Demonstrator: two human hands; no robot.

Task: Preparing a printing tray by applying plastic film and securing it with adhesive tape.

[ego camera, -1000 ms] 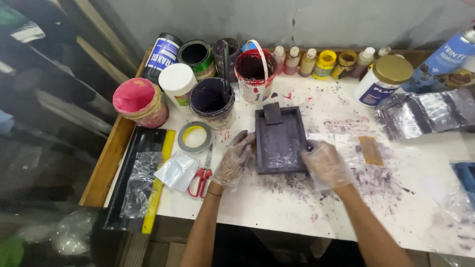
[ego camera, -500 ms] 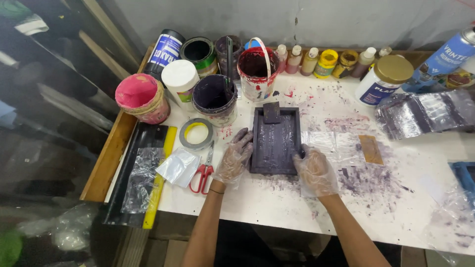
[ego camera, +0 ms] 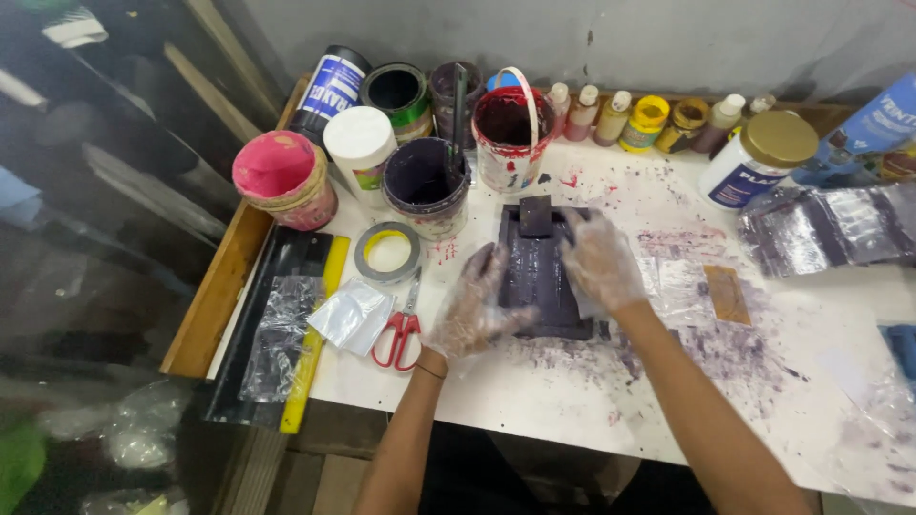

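Frame (ego camera: 539, 277), dark and purple-stained, lies flat on the white tabletop (ego camera: 534, 401) between both hands. Left hand (ego camera: 472, 305), in a clear glove, rests its spread fingers on the frame's left edge. Right hand (ego camera: 601, 259), gloved too, lies loosely open on the right side near the top. Half a second ago this hand was lower, at the bottom right corner. Red scissors (ego camera: 401, 329) and a tape roll (ego camera: 388, 253) lie just left. Paint pots (ego camera: 425, 186) stand behind.
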